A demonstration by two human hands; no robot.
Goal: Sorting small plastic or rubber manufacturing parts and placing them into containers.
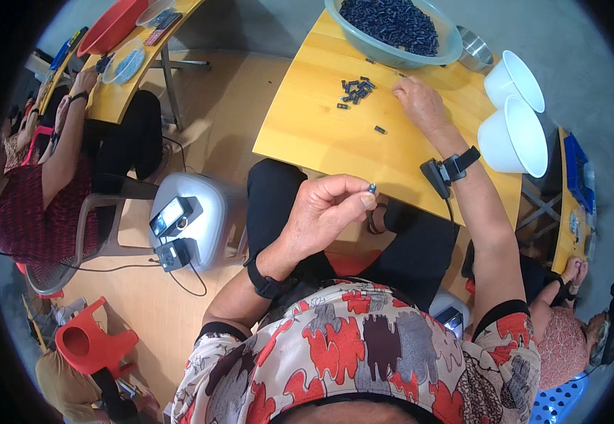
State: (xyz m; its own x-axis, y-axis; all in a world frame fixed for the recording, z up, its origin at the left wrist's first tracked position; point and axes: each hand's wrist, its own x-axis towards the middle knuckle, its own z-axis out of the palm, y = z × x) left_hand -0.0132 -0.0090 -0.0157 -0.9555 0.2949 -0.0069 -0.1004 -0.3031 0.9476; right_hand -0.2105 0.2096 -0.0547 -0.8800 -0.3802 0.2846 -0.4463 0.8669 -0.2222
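Yellow table: its wooden top [289, 127] is spread before the seated person, with both bare hands brought to it.
Translucent basin: set at the far edge, its pale green wall [451, 48] is filled around with a mass of small dark parts [388, 25].
Pale stool: placed on the floor to the left, the stool [211, 212] is topped by a small device with a lit face [171, 215].
White tubs: two are stood at the table's right side, the near tub [494, 138] partly overlapping the far tub [500, 85].
Left hand: the hand [314, 215] is held at the near table edge; a small dark piece [372, 188] is pinched between thumb and forefinger.
Right hand: the hand [423, 106] is rested near the basin, fingers bent downward; a dark part [401, 74] is seen by the fingertips, but whether it is gripped cannot be told.
Metal bowl: the bowl [475, 51] is placed between basin and tubs.
Loose cluster: about a dozen or more dark parts [356, 92] are scattered left of the right hand.
Lone part: one dark part [380, 129] is left lying nearer the person, apart from the cluster.
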